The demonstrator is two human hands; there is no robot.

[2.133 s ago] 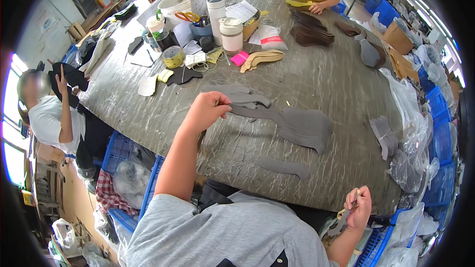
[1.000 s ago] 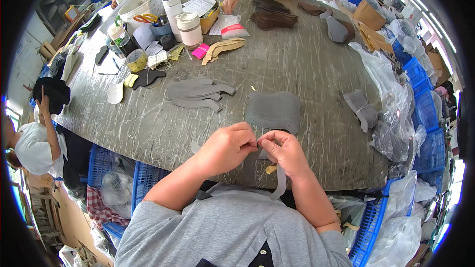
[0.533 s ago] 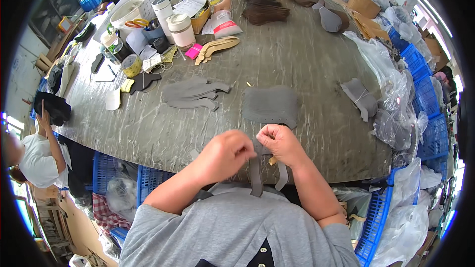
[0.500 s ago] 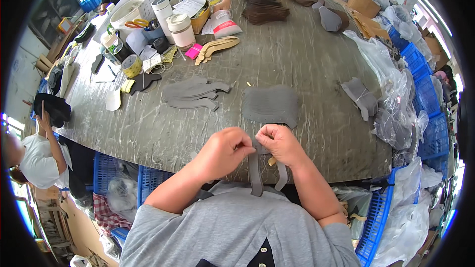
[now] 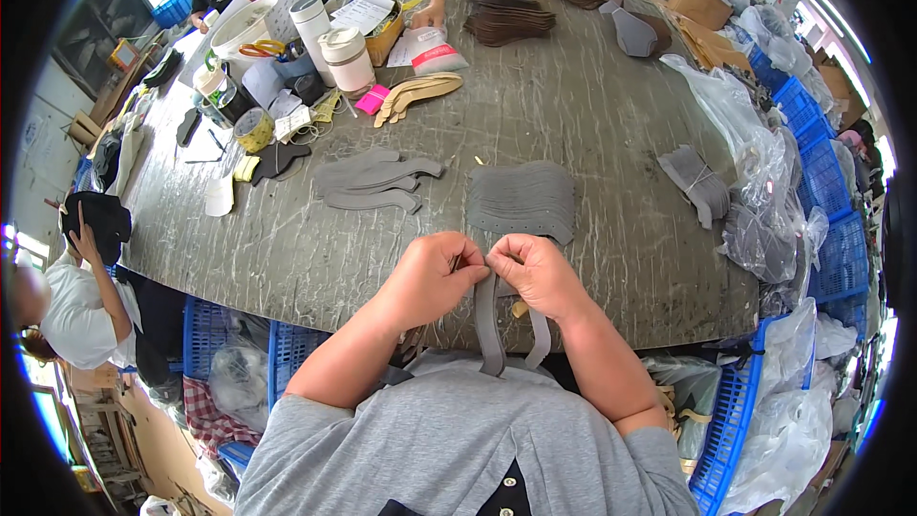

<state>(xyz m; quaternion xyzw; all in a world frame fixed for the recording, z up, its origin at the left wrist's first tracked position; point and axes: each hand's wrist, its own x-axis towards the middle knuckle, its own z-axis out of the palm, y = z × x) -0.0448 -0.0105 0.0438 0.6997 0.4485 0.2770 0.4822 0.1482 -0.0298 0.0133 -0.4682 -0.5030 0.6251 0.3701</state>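
Note:
My left hand (image 5: 432, 277) and my right hand (image 5: 537, 275) meet just in front of the table's near edge, both closed in a pinch. Between them hangs a grey curved strip (image 5: 488, 330), soft like leather or fabric, its lower end near my shirt. A second grey strip end (image 5: 540, 339) drops below the right hand, beside a small tan piece (image 5: 520, 310). The fingers hide how the strips join. Just beyond the hands lies a stack of grey cut pieces (image 5: 521, 201) with small holes along its near edge. Left of it are loose grey curved pieces (image 5: 374, 180).
A tied grey bundle (image 5: 694, 186) lies to the right, near plastic bags (image 5: 755, 239). Cups, scissors (image 5: 263, 48) and tape crowd the back left. Tan curved pieces (image 5: 417, 96) and brown pieces (image 5: 509, 16) lie farther back. Other people work around the table; blue crates (image 5: 731, 425) stand below it.
My hands have come closer together, fingertips now touching, and the right hand has shifted slightly left. The hanging strips have swung a little left with them.

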